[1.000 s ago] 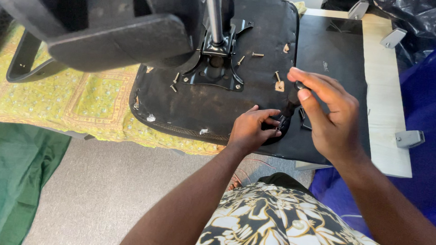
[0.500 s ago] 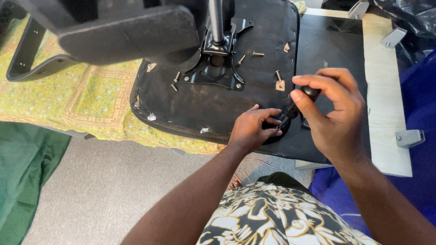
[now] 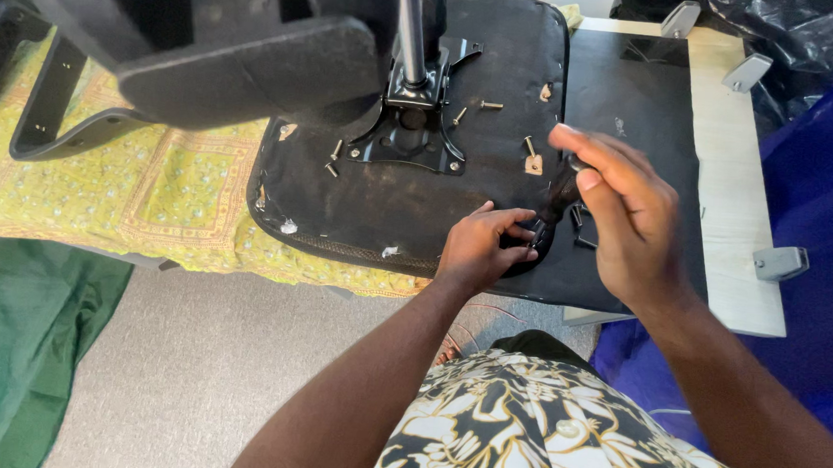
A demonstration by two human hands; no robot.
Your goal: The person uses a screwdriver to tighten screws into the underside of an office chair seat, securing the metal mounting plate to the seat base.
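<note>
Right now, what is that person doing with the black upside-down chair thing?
A person is working on an office chair seat that lies bottom up on a table with a yellow patterned cloth. The left hand rests at the seat's near edge, fingers on a small black part. The right hand grips a dark tool handle pointed down at that spot. Several loose screws lie on the seat around the metal mounting plate.

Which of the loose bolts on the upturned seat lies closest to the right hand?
The bolt beside the small tan patch, just left of the right hand fingertips; the others lie farther left, around the black metal bracket.
</note>
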